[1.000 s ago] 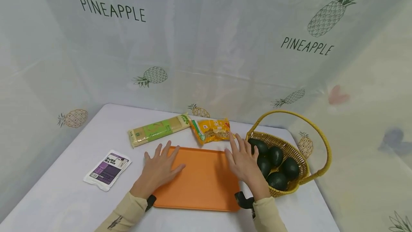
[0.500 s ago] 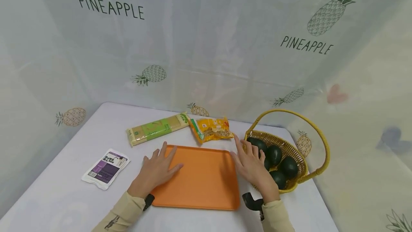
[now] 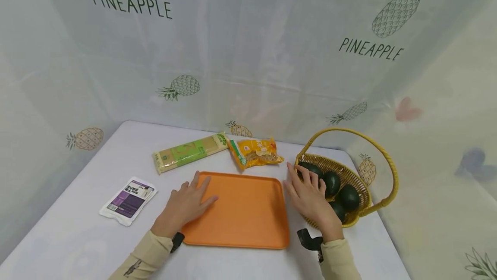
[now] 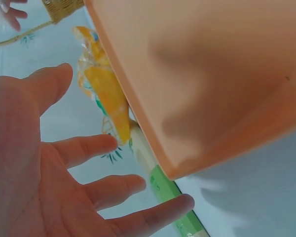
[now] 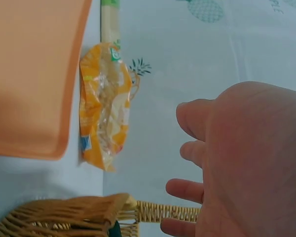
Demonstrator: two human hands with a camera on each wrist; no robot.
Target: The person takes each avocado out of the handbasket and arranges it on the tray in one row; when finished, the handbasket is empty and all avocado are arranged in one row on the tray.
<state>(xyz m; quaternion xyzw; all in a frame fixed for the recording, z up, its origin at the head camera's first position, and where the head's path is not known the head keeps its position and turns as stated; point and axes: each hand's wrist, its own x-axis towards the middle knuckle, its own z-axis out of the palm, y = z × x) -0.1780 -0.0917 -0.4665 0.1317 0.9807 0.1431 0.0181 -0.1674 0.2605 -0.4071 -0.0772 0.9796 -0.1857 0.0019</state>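
My left hand (image 3: 185, 206) hovers, fingers spread, over the left side of an orange tray (image 3: 244, 211). Nothing is between its fingers in the left wrist view. Between the tray and a yellow wicker basket (image 3: 366, 196) is my right hand (image 3: 312, 200), its fingers reaching over the basket's left rim and holding nothing. Several dark green avocados (image 3: 349, 197) lie in the basket, some partly hidden behind the right hand. Whether the right fingertips touch the rim or an avocado, I cannot tell.
Behind the tray lie a long green-and-beige noodle packet (image 3: 192, 152) and an orange food bag (image 3: 256, 152). A white-and-purple pouch (image 3: 129, 201) lies on the left of the white table (image 3: 89, 250). The basket's tall handle (image 3: 395, 176) arches up on the right.
My right hand has moved rightward, off the tray's right edge to the basket's left side. The left hand has stayed nearly in place. The head view has tilted slightly.
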